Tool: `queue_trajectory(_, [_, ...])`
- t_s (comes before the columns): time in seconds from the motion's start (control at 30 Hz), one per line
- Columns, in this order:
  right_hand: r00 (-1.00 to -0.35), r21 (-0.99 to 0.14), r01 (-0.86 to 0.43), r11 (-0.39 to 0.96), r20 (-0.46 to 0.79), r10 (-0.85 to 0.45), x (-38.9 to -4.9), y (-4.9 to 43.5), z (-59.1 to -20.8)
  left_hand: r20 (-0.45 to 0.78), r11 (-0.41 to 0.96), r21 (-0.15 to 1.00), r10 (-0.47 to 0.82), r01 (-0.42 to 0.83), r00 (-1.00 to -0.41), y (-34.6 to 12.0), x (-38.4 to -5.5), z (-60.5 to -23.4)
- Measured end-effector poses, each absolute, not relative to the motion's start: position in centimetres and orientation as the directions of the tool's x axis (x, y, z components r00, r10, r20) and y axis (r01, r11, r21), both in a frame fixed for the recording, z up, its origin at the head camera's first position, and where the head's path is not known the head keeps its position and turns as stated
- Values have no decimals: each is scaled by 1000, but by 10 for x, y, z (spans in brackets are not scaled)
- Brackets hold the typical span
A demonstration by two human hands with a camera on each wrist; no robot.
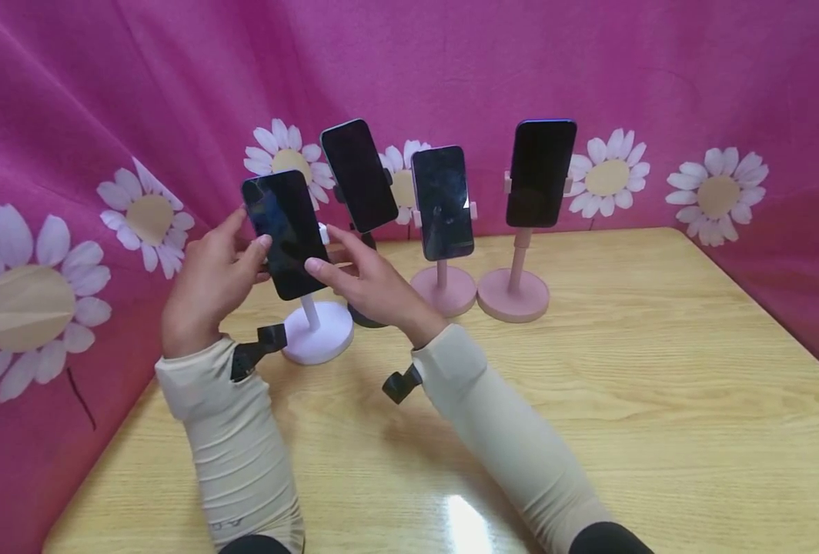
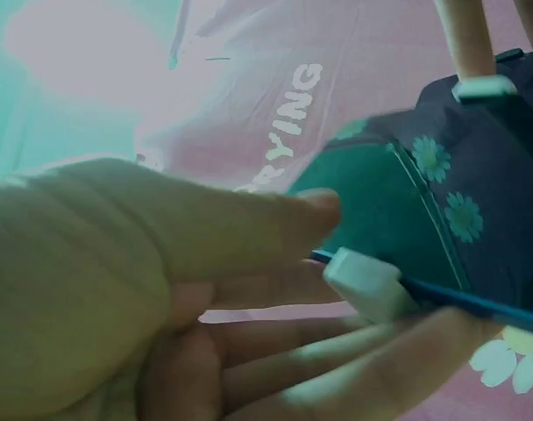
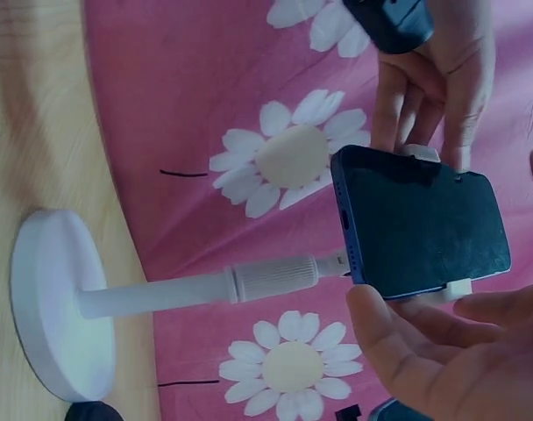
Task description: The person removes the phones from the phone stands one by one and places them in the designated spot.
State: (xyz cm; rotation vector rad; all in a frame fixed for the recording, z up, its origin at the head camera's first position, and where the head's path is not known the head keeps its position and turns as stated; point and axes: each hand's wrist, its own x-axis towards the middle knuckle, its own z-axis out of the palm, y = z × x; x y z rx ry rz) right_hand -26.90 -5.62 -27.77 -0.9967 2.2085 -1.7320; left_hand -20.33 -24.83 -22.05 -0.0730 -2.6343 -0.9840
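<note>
A black-screened smartphone point(image 1: 286, 235) sits tilted in the white clamp point(image 3: 458, 288) of a white phone stand point(image 3: 275, 279), whose round base point(image 1: 319, 338) rests on the table. My left hand point(image 1: 208, 281) grips the phone's left edge, thumb over the screen side and fingers behind, close about the clamp point(image 2: 365, 282) on that side. From the other side my right hand point(image 1: 371, 285) holds the right edge, its thumb at the lower corner and its fingers beside the clamp. The back of the phone is hidden in the head view.
Behind and to the right, a phone point(image 1: 359, 175) leans in a black stand. Two more phones point(image 1: 444, 204) stand in pink stands point(image 1: 513, 296). A magenta daisy-print cloth point(image 1: 479, 69) hangs behind and left of the wooden table point(image 1: 659, 369).
</note>
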Motion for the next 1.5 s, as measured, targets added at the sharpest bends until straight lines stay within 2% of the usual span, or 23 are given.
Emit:
queue_trajectory(0.17, [-774,-890,-423,169,259,-578,-265,-50,-274,293,740,657,-78,142,-953,-249,-204,-220])
queue_trajectory(0.43, [-782,-861,-466,203,294,-550,-263,-38,-275,180,710,690,21,142,-983,-246,-198,-215])
queue_trajectory(0.8, [-787,-811,-533,240,371,-493,-260,-28,-280,209,675,698,126,238,-970,-236,-195,-215])
queue_trajectory(1.03, [-789,-793,-559,244,417,-451,-259,-23,-285,238,709,642,179,293,-955,-226,-193,-213])
queue_trajectory(1.27, [-763,-795,-578,188,443,-471,-257,-9,-285,250,730,598,222,331,-942,-216,-189,-210])
queue_trajectory(1.5, [-737,-777,-604,180,458,-496,-248,9,-279,272,693,611,269,382,-924,-212,-190,-212])
